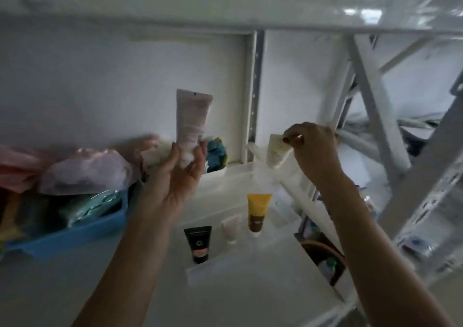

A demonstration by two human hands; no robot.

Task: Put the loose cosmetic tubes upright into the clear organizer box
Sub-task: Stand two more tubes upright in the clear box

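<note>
While both hands are raised above the white shelf [225,309], the left hand [175,173] holds a tall pale pink tube [191,123] upright, crimped end up, its grip wrapped around the tube's lower end with thumb on one side and fingers on the other. The right hand [313,148] pinches a small cream-coloured tube [275,152] by its flat upper end between thumb and fingertips, so that the tube hangs down, slightly tilted, above the far right part of the shelf. Below the hands, the clear organizer box [250,266] sits near the shelf's right edge; its walls are hard to make out, but three tubes stand inside it cap-down: a black tube [198,242] nearest the front, a small pink-white tube [231,229] just beside it, and a yellow tube with a brown band [256,211] farther back. Along the shelf's left side sits a blue bin [75,231] filled with soft packets in pink, lilac and teal. Near the back edge, behind the left hand, a white container [215,170] holds blue and yellow items, blurred. White metal shelf uprights [253,96] rise at the back and right.
</note>
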